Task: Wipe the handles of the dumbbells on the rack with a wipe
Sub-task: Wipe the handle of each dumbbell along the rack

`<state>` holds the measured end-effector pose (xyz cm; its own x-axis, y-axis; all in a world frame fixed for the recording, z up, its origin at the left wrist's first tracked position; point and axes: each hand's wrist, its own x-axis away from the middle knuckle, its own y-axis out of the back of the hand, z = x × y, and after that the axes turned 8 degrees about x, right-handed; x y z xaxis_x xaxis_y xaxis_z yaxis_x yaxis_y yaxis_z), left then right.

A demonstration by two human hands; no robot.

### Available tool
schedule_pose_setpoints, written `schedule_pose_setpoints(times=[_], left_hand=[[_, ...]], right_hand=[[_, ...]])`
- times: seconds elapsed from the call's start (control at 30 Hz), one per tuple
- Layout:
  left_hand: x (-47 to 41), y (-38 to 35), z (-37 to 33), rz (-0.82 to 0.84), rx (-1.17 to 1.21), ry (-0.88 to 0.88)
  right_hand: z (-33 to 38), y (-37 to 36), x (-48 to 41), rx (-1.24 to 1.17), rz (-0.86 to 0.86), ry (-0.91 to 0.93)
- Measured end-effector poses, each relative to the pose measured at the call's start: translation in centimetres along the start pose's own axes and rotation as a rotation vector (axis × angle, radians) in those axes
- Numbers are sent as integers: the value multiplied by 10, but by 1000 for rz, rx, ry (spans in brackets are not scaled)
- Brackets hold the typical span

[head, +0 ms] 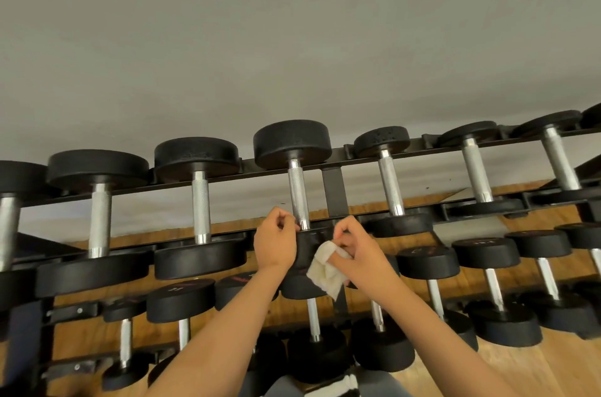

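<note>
Before the rack's upright post (335,192), right hand (361,253) pinches wipe (325,270); left hand (274,240) clenched beside handle (297,192)

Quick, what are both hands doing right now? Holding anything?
Left hand: fingers curled beside the dumbbell handle; cannot tell whether it grips anything.
Right hand: closed, holding the wipe.
</note>
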<state>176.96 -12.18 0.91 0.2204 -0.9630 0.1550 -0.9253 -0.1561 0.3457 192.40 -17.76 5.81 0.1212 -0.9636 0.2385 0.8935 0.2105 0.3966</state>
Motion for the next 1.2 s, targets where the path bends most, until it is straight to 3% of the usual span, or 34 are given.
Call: schedule_pose_setpoints(times=[0.17, 0.47, 0.6, 1.03, 1.2], left_hand=[[0, 0, 1, -3, -1, 0], [0, 0, 1, -4, -7, -6], [1, 0, 1, -6, 14, -16], [-1, 0, 4, -17, 22, -17], [-1, 0, 4, -9, 27, -18]], right_hand=[[-12, -7, -12, 325, -169, -29], [-7, -17, -9, 367, -462, 233], [-21, -27, -9, 513, -426, 307], [-26, -26, -18, 406, -413, 305], [-39, -37, -3, 416, -315, 352]])
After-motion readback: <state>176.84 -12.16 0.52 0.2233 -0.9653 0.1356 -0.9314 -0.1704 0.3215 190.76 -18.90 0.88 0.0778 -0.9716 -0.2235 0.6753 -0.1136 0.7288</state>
